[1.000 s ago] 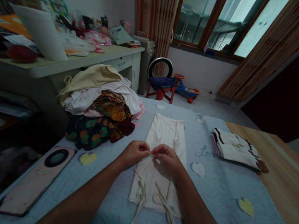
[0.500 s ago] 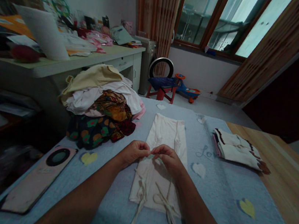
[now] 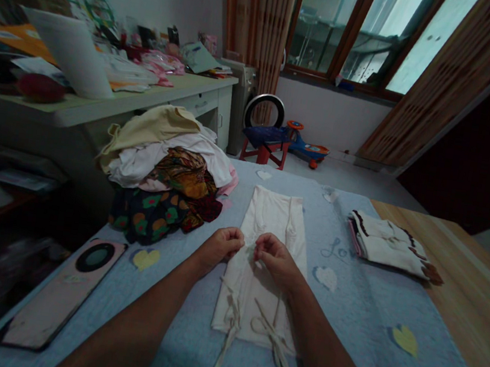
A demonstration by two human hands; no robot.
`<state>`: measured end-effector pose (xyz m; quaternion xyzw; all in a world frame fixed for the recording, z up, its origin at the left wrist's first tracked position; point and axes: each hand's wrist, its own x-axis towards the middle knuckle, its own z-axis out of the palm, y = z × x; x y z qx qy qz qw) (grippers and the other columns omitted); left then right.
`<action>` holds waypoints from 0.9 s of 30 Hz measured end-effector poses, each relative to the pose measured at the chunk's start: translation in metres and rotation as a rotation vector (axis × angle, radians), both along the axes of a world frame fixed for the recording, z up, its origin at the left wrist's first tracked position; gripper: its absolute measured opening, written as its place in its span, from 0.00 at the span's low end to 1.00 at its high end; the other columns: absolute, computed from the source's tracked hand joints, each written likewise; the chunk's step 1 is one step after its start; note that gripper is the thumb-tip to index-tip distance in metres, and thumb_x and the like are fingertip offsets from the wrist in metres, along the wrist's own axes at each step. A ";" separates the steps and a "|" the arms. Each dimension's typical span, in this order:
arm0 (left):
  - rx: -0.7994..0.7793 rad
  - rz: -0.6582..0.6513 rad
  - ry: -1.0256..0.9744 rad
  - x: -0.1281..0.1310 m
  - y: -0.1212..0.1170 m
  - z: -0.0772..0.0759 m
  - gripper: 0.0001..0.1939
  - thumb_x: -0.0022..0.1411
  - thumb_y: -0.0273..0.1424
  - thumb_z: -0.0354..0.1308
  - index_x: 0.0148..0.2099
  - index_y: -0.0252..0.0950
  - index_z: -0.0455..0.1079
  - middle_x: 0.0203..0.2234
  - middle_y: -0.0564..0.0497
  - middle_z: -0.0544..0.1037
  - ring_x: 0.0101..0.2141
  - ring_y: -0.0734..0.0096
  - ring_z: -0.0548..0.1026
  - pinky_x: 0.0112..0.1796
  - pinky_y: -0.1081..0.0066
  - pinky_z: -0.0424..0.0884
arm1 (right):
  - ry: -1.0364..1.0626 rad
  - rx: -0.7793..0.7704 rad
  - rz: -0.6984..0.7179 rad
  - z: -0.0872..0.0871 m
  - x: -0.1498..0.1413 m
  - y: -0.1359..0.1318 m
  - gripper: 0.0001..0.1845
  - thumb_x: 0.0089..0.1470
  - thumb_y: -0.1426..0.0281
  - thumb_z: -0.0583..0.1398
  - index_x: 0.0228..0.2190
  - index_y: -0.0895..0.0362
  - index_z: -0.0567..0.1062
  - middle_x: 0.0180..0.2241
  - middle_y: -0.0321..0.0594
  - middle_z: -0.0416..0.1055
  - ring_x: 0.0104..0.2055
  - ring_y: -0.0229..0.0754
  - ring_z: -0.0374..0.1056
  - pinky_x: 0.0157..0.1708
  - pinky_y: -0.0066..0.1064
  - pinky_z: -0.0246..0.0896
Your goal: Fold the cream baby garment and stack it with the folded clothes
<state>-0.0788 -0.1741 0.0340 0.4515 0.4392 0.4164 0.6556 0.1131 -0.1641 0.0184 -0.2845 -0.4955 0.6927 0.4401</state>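
A white folded garment (image 3: 274, 218) lies lengthwise on the blue bed cover, with thin cream ties (image 3: 232, 321) trailing from its near end. Above its middle, my left hand (image 3: 223, 247) is closed, thumb against fingertips, at the left side of the cloth. My right hand (image 3: 277, 260) is pinched likewise a short gap to the right. Whatever sits between the fingertips of either hand is too small to make out. Both forearms reach in from the bottom edge.
A heap of mixed clothes (image 3: 175, 161) lies left of the garment, and a pink phone (image 3: 60, 297) rests nearer me. Folded clothes (image 3: 393, 247) sit at the right beside the wooden surface (image 3: 472, 282). A cluttered desk (image 3: 148, 97) stands along the left wall.
My fingertips, touching each other half a second ago, have drawn a little apart above the garment. The garment and the other things stay where they were.
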 end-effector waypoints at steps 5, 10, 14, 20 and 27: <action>0.037 0.070 0.052 0.000 0.001 0.003 0.10 0.52 0.36 0.58 0.28 0.36 0.62 0.18 0.60 0.66 0.17 0.84 0.58 0.18 0.80 0.48 | 0.005 -0.031 0.011 0.006 -0.001 -0.001 0.18 0.41 0.68 0.72 0.34 0.51 0.73 0.25 0.28 0.61 0.25 0.32 0.58 0.28 0.25 0.56; 0.062 0.091 0.097 0.001 0.002 0.002 0.12 0.55 0.38 0.55 0.27 0.35 0.62 0.18 0.59 0.65 0.17 0.83 0.59 0.19 0.80 0.49 | -0.003 -0.047 0.013 0.007 -0.001 -0.003 0.17 0.40 0.71 0.70 0.34 0.52 0.73 0.24 0.27 0.60 0.25 0.32 0.59 0.27 0.25 0.55; 0.074 0.115 0.135 0.001 0.001 0.001 0.15 0.55 0.41 0.56 0.26 0.36 0.61 0.17 0.60 0.63 0.16 0.83 0.57 0.18 0.79 0.48 | 0.002 -0.057 0.013 0.003 -0.001 -0.001 0.16 0.40 0.71 0.69 0.33 0.53 0.73 0.23 0.26 0.59 0.24 0.31 0.58 0.27 0.25 0.54; 0.208 0.144 0.153 0.006 0.001 0.002 0.11 0.50 0.36 0.62 0.30 0.36 0.65 0.19 0.59 0.66 0.19 0.80 0.62 0.22 0.78 0.55 | -0.004 -0.042 0.019 0.004 -0.001 -0.002 0.15 0.41 0.66 0.70 0.31 0.54 0.72 0.23 0.28 0.61 0.24 0.32 0.59 0.27 0.26 0.54; 0.610 0.097 0.530 0.011 -0.010 0.006 0.04 0.58 0.30 0.58 0.34 0.36 0.73 0.29 0.51 0.74 0.30 0.73 0.70 0.33 0.73 0.65 | -0.004 -0.092 0.007 0.007 -0.002 -0.004 0.14 0.44 0.64 0.69 0.30 0.54 0.71 0.21 0.29 0.65 0.22 0.33 0.59 0.25 0.26 0.54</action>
